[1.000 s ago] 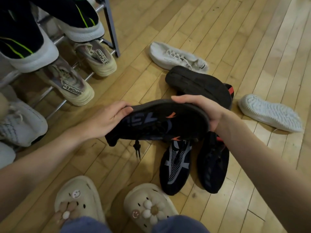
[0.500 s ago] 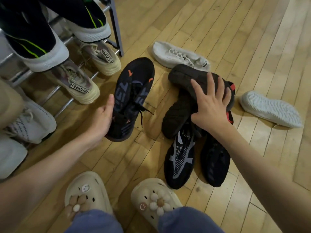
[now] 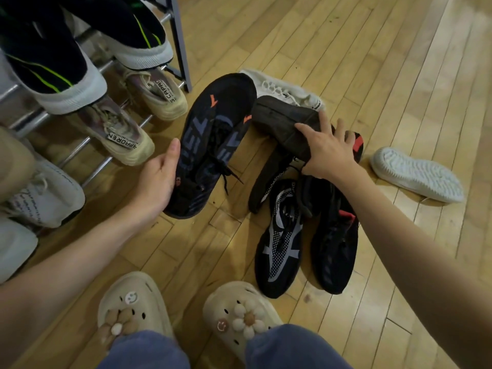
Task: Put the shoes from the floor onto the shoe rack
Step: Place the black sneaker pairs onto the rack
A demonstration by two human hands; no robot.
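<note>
Left hand [image 3: 157, 179] grips the heel end of a black shoe with orange marks [image 3: 213, 139], its fingers curled under the heel; the shoe's toe points away, just beside the shoe rack [image 3: 181, 43] post. Right hand [image 3: 327, 150] spreads its fingers over an upturned black shoe [image 3: 279, 115] atop the pile farther from the rack. A white shoe [image 3: 415, 174] lies sole-up well beyond the pile. Beige sneakers [image 3: 125, 137] sit on the rack's lower bars.

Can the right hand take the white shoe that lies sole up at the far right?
Probably yes: the white shoe lies alone on bare floor, nothing on it. But the right hand rests on the dark shoe.
</note>
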